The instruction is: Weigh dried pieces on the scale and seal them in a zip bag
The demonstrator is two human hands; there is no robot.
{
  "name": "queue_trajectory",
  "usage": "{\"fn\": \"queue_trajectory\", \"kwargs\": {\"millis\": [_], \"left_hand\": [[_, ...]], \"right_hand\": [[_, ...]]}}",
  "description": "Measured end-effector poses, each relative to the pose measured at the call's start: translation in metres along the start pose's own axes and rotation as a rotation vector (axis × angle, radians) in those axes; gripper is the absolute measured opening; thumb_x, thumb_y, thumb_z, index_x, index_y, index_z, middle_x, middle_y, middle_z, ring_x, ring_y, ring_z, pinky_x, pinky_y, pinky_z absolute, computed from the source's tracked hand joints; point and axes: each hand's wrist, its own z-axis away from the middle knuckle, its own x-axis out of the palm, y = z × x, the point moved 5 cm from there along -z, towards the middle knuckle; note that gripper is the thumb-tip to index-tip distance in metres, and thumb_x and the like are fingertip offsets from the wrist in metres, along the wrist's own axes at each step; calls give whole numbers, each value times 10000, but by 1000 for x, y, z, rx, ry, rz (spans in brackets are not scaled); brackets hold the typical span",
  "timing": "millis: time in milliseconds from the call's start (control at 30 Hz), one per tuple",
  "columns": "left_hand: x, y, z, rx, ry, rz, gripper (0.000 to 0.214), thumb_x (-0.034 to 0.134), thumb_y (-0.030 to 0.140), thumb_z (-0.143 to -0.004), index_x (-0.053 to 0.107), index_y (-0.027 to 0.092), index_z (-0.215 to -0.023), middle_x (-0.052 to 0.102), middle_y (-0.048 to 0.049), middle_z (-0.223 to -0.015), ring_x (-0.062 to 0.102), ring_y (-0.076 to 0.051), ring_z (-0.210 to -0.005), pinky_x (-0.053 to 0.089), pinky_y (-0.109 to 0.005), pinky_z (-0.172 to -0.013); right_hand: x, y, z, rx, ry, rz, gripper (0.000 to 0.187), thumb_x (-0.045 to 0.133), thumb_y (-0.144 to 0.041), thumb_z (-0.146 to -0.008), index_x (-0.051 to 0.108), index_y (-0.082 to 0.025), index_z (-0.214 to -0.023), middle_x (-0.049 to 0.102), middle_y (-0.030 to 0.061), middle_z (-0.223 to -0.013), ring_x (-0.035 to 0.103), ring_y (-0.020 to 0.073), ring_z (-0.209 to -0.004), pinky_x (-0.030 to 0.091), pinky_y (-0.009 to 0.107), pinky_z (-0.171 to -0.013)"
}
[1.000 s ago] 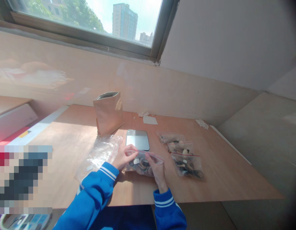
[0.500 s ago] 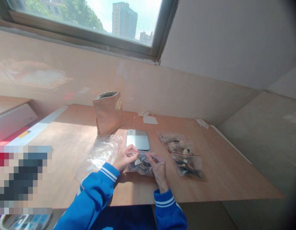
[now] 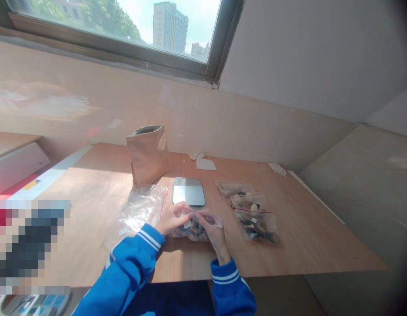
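Note:
A clear zip bag with dark and tan pieces and a small white packet inside lies on the table in front of me. My left hand pinches its top edge from the left. From the right, my right hand grips the same edge, fingertips close to those of the left. Just beyond the bag is a flat scale with a silver top. Left of my left hand lie flat clear plastic bags. To the right are several filled zip bags, overlapping in a row.
An open-topped brown paper pouch stands at the back left of the wooden table. A white paper piece and crumpled scraps lie near the wall. The left edge of the view is pixelated.
My right hand has moved left along the bag's top edge, bringing its fingertips up to my left hand's. The left hand stays nearly in place.

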Motion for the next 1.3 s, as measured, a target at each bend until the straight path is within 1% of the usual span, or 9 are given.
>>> {"fn": "queue_trajectory", "kwargs": {"millis": [200,400,567,767,1100,1200,1300], "left_hand": [[0,-8,-1,5,32,-16,292,702,421,-751,611,147,-710,631,-30,-694,583,-145,-700,437,-247,-665],[1,-4,0,-52,45,92,340,728,442,-725,552,153,-692,599,-7,-664,563,-120,-651,432,-233,-630],[0,1,0,-99,69,157,405,763,472,-682,509,156,-665,581,5,-633,543,-101,-604,423,-220,-595],[1,-1,0,-114,69,175,411,777,483,-661,538,149,-668,574,8,-626,549,-101,-600,433,-221,-591],[3,-5,-1,-133,72,185,390,787,475,-647,583,144,-683,617,-11,-644,581,-113,-608,474,-237,-605],[2,-4,-1,-134,82,180,390,787,479,-642,602,140,-695,630,-19,-655,591,-121,-622,479,-240,-606],[2,-4,0,-130,84,178,386,783,484,-647,621,138,-707,646,-30,-677,600,-132,-641,485,-250,-615]], "right_hand": [[3,-5,0,-15,15,-2,180,785,-341,-711,707,-184,-671,716,20,-682,680,183,-675,542,282,-657],[2,-6,0,-25,2,19,162,750,-345,-761,739,-184,-754,726,35,-768,678,191,-769,539,290,-737],[-2,-4,0,6,21,-6,202,728,-385,-774,725,-183,-777,706,21,-742,657,174,-726,528,268,-697],[0,-8,0,-1,27,15,212,736,-385,-756,718,-174,-749,714,32,-740,661,186,-728,528,284,-717],[-2,1,-1,26,67,15,211,731,-380,-773,747,-171,-794,743,59,-794,682,202,-770,541,302,-732],[-1,-1,-1,22,63,10,213,738,-382,-761,745,-171,-782,743,61,-782,683,205,-755,549,309,-724],[1,-6,0,-14,36,23,189,748,-368,-747,747,-181,-772,738,53,-782,684,208,-771,553,319,-743]]}}
